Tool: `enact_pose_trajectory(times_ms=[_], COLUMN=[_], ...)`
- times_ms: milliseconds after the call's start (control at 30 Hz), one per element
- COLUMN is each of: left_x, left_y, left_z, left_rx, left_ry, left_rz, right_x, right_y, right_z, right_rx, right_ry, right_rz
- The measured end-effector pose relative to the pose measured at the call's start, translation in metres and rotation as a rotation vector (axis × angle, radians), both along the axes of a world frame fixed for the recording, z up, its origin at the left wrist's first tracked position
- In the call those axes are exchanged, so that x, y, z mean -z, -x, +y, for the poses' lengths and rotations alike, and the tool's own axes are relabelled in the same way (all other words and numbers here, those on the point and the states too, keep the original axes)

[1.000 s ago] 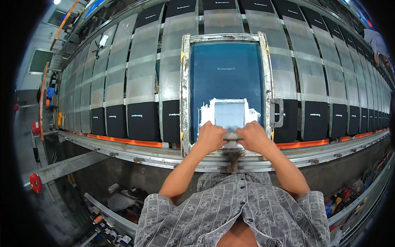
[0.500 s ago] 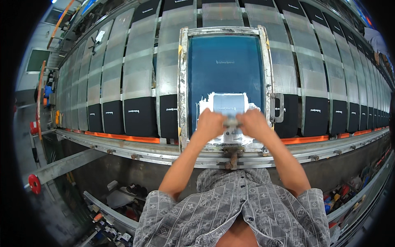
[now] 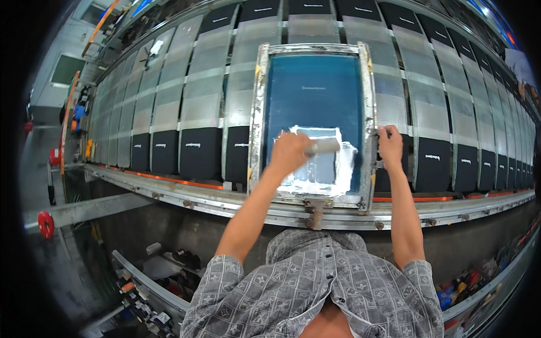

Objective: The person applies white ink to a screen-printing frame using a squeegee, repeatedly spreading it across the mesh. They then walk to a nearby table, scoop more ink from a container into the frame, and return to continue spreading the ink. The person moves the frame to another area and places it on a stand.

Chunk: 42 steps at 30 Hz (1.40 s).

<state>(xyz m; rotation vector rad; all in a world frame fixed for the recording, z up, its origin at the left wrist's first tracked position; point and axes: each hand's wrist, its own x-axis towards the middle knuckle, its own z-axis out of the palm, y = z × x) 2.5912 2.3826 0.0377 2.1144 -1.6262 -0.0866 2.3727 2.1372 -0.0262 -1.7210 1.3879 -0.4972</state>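
A screen printing frame (image 3: 260, 112) with a blue mesh (image 3: 315, 107) lies in front of me across a row of boards. White ink (image 3: 345, 160) is smeared in a rough square on the near half of the mesh, around a paler patch. My left hand (image 3: 289, 151) is closed round one end of a squeegee (image 3: 327, 146) over the ink; its other end sticks out to the right. At the frame's right side, my right hand (image 3: 390, 145) is closed on the metal side handle, which the fingers mostly cover.
Long grey boards (image 3: 205, 93) run side by side left and right, with black fabric pieces (image 3: 201, 151) bearing small white prints at their ends. A metal rail (image 3: 169, 198) passes along the near edge. A red round knob (image 3: 46, 224) is at left. Another person's arm (image 3: 524, 90) shows at far right.
My right hand has let go of the squeegee and moved right onto the frame's handle. The left hand keeps the squeegee, now farther up the mesh. The view has shifted slightly.
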Motion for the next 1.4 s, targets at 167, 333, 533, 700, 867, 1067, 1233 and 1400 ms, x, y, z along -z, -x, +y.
enact_pose_trajectory(times_ms=[167, 333, 533, 700, 867, 1067, 1233, 1400], left_x=[-0.013, -0.032, -0.036, -0.024, -0.022, -0.034, -0.034, -0.016], left_y=[0.06, -0.025, -0.098, -0.097, -0.117, -0.191, -0.234, -0.22], left_z=[0.107, 0.164, 0.215, 0.217, 0.214, 0.156, 0.096, 0.109], left_rx=[0.022, -0.062, -0.043, -0.069, 0.056, 0.069, 0.064, 0.004], left_ry=[0.064, -0.062, -0.104, -0.148, -0.328, -0.343, -0.389, -0.339], left_rz=[-0.098, -0.05, 0.008, 0.025, 0.094, 0.114, 0.066, 0.015], right_x=[-0.069, -0.026, -0.023, -0.016, -0.002, -0.04, -0.108, -0.071], right_y=[-0.027, -0.099, -0.158, -0.162, -0.165, -0.181, -0.268, -0.279], right_z=[0.018, 0.102, 0.171, 0.169, 0.165, 0.164, 0.174, 0.207], right_rx=[-0.005, 0.022, 0.018, 0.039, 0.008, -0.268, -0.905, -1.074], right_ry=[0.008, -0.077, -0.042, -0.05, 0.02, 0.516, 0.013, 0.454], right_rz=[-0.21, -0.341, -0.325, -0.222, -0.028, 0.277, -0.005, 0.278])
